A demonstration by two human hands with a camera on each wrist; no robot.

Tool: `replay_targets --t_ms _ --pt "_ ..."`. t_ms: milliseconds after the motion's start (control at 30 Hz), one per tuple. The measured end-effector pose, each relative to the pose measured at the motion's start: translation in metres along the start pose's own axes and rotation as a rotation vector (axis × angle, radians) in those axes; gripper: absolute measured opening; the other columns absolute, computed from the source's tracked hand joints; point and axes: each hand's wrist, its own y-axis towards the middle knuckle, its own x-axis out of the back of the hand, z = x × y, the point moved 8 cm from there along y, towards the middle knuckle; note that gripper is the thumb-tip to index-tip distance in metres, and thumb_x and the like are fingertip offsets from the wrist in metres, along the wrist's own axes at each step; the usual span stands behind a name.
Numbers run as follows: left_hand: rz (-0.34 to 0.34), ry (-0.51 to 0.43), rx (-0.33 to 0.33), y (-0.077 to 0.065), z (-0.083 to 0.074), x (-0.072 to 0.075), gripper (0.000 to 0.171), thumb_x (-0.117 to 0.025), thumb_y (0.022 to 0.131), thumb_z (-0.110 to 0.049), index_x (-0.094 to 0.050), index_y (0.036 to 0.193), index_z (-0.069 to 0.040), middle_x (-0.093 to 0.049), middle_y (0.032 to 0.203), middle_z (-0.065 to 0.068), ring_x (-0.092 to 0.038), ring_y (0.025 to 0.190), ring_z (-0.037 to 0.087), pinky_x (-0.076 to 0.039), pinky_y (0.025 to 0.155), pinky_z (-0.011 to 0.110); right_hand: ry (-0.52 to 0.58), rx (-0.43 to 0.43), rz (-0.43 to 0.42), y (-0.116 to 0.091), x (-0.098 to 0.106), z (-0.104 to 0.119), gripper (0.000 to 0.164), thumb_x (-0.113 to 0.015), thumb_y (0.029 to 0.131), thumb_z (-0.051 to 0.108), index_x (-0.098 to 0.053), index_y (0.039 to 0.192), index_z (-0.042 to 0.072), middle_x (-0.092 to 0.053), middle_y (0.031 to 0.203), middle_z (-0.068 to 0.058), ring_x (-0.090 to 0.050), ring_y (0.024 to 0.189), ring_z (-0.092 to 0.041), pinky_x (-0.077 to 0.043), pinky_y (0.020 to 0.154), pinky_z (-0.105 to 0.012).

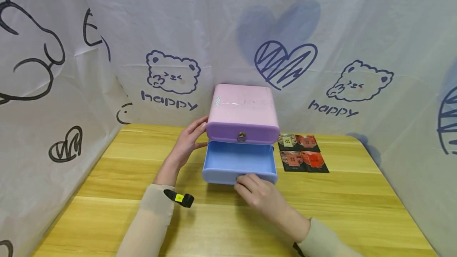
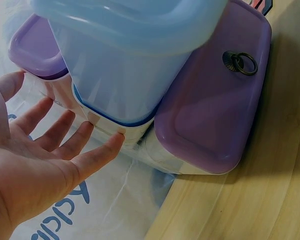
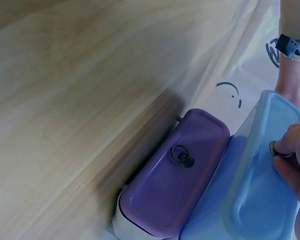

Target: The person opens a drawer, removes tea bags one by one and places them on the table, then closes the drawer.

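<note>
A small drawer cabinet (image 1: 244,102) with a pink top stands at the back of the table. Its blue middle drawer (image 1: 232,177) is pulled out, and no contents are visible inside. My right hand (image 1: 262,197) pinches the drawer's metal ring pull (image 3: 273,148) between thumb and fingers. On the cabinet's left side, my left hand (image 1: 185,144) rests its spread, fairly straight fingertips against the wall. The purple upper drawer (image 1: 223,132) is closed. Below the blue one, a purple lower drawer (image 2: 215,105) with a ring pull (image 2: 247,64) is also closed.
Several black-and-red packets (image 1: 303,153) lie flat on the wooden table (image 1: 339,201), right of the cabinet. A white printed sheet (image 1: 228,31) hangs close behind the cabinet and along the table's sides. A black strap (image 1: 179,198) is round the left wrist.
</note>
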Motion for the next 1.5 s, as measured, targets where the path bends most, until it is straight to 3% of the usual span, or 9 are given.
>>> replay_targets --t_ms 400,767,1200,1500 --pt "0.008 -0.026 0.004 0.000 -0.001 -0.001 0.056 -0.051 0.110 -0.039 -0.042 0.160 -0.015 -0.040 0.164 0.009 -0.039 0.148 0.033 -0.049 0.108 0.061 0.013 -0.042 -0.023 0.001 -0.004 -0.013 0.019 -0.056 0.097 0.000 -0.075 0.099 0.003 -0.072 0.103 -0.009 -0.068 0.092 -0.021 -0.063 0.078 -0.028" --pt "0.012 -0.039 0.001 0.000 0.000 0.000 0.056 -0.051 0.110 -0.038 -0.042 0.160 -0.014 -0.039 0.164 0.010 -0.038 0.149 0.033 -0.048 0.109 0.061 0.015 -0.099 -0.055 0.002 -0.012 -0.027 0.022 -0.054 0.101 0.003 -0.075 0.097 0.004 -0.072 0.101 -0.008 -0.069 0.091 -0.022 -0.062 0.074 -0.027" --pt "0.007 -0.034 0.008 0.001 0.002 0.001 0.057 -0.052 0.110 -0.039 -0.042 0.160 -0.014 -0.039 0.165 0.009 -0.038 0.149 0.032 -0.049 0.109 0.060 0.047 -0.165 -0.008 0.005 -0.022 -0.043 0.014 -0.063 0.094 -0.004 -0.075 0.099 0.002 -0.071 0.104 -0.010 -0.068 0.097 -0.024 -0.062 0.080 -0.030" --pt "0.004 -0.029 0.015 0.001 0.000 0.000 0.055 -0.052 0.110 -0.040 -0.044 0.159 -0.017 -0.041 0.164 0.006 -0.039 0.148 0.030 -0.049 0.108 0.060 0.025 -0.178 -0.027 0.007 -0.029 -0.052 0.015 -0.072 0.087 -0.008 -0.075 0.097 0.003 -0.072 0.102 -0.009 -0.069 0.096 -0.023 -0.063 0.078 -0.031"
